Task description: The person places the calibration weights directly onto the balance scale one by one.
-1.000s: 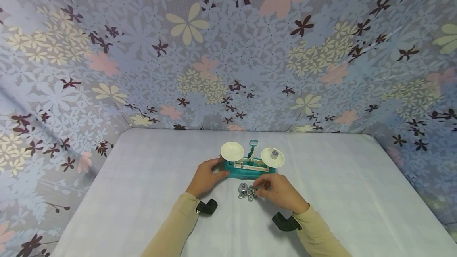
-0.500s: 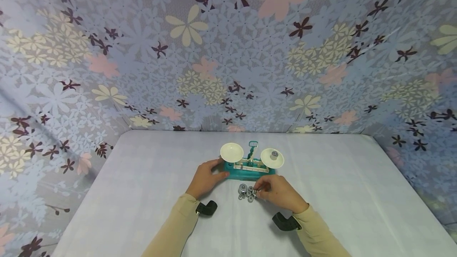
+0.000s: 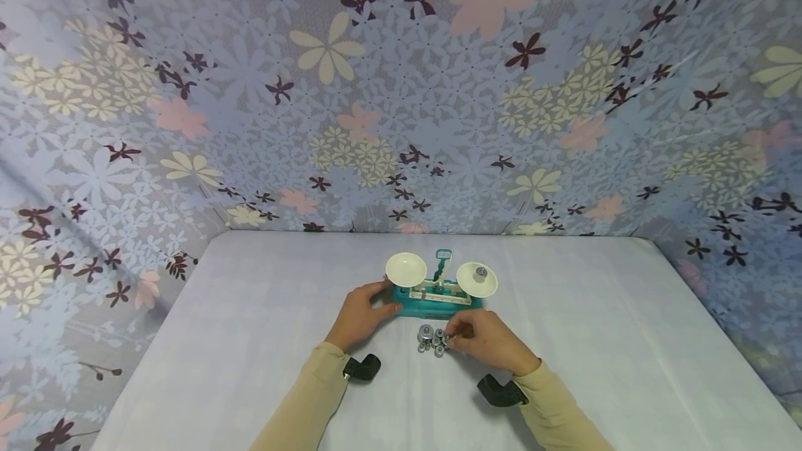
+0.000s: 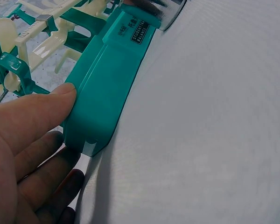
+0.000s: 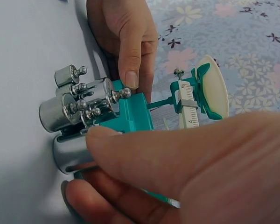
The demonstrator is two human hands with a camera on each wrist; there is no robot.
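Left hand (image 3: 358, 313) grips the left end of the green balance (image 3: 426, 307), thumb against its near side and forefinger behind; the right hand (image 3: 491, 339) pinches a metal weight (image 5: 71, 153) between thumb and fingers, though whether that weight is raised off the bench (image 3: 595, 312) cannot be determined. Floral backdrop (image 3: 401, 89) stands along the far edge and at both sides. Bench surface is pale, and the balance sits at about its middle, left to right. Beige sleeves (image 3: 305, 395) cover both forearms, each with a black wrist unit (image 3: 362, 367). Two cream pans top the balance: a left pan (image 3: 406, 270) and a right pan (image 3: 470, 286). Between them, toward the far side, rises a green indicator post (image 3: 441, 263); nearer, a white graduated beam (image 3: 447, 296) runs from left to right. A close cluster of metal weights (image 5: 58, 113), of differing sizes, stands on the bench just off the near side of the balance, beside the right fingertips. A single upright weight (image 3: 480, 274) rests on the right pan. A label (image 4: 139, 31) on the base reads STUDENT BALANCE. Smallest noted: a metal slider (image 4: 44, 19) on the beam and rounded knobs (image 5: 84, 70) topping the weights.
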